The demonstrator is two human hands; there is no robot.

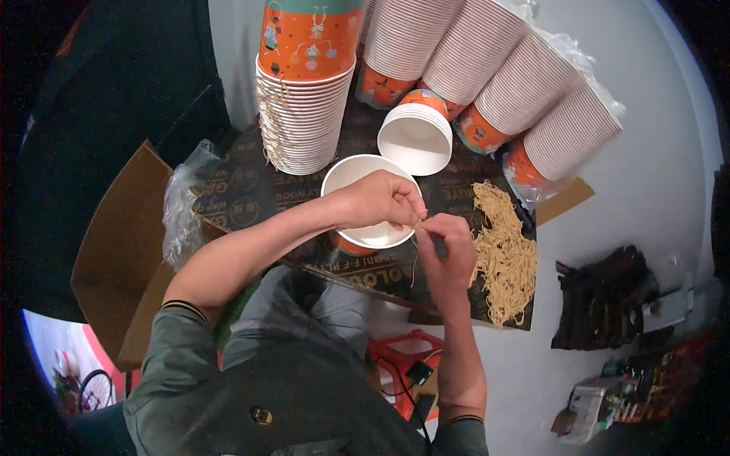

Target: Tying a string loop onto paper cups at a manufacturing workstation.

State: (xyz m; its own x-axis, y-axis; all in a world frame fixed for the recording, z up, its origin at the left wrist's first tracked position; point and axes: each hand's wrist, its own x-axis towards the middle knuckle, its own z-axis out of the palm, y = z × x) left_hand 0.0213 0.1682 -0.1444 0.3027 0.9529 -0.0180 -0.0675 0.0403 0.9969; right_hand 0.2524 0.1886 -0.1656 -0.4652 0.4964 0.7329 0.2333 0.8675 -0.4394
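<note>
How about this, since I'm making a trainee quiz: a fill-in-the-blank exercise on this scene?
The open cup beneath the left hand is ____ inside.
The pile of tan strands lies to the ____ of the right hand.
The strand-draped cup stack stands to the ____ of the plastic-wrapped stacks.
Missing words: white; right; left.

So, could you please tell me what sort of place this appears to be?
Probably a small workshop or packing corner: stacks of nested paper buckets in clear plastic, a heap of thin tan cords on the printed dark board tabletop, and an open cardboard box.
</note>
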